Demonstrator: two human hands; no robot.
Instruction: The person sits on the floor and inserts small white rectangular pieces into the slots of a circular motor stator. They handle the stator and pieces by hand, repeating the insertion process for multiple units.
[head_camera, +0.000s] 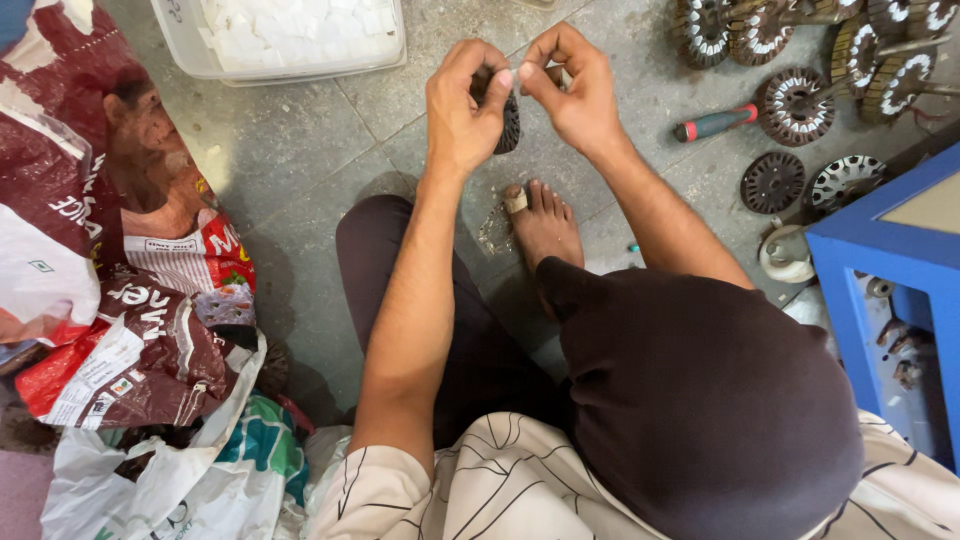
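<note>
Between my raised knees, above the grey stone floor (300, 160), my left hand (462, 110) and right hand (572, 88) meet, fingers pinched narrow on a dark toothed metal disc (509, 125) held edge-on between them, nearer the left. Beyond, similar wound discs (795, 105) lie by a red-handled screwdriver (712, 124).

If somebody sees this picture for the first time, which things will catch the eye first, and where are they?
At top centre, the left hand and right hand meet over the grey floor, pinching a small dark round slotted part between them. At upper right lie many similar round metal cores beside a red-handled screwdriver. On the left, red printed sacks pile up, below a white tray.
</note>
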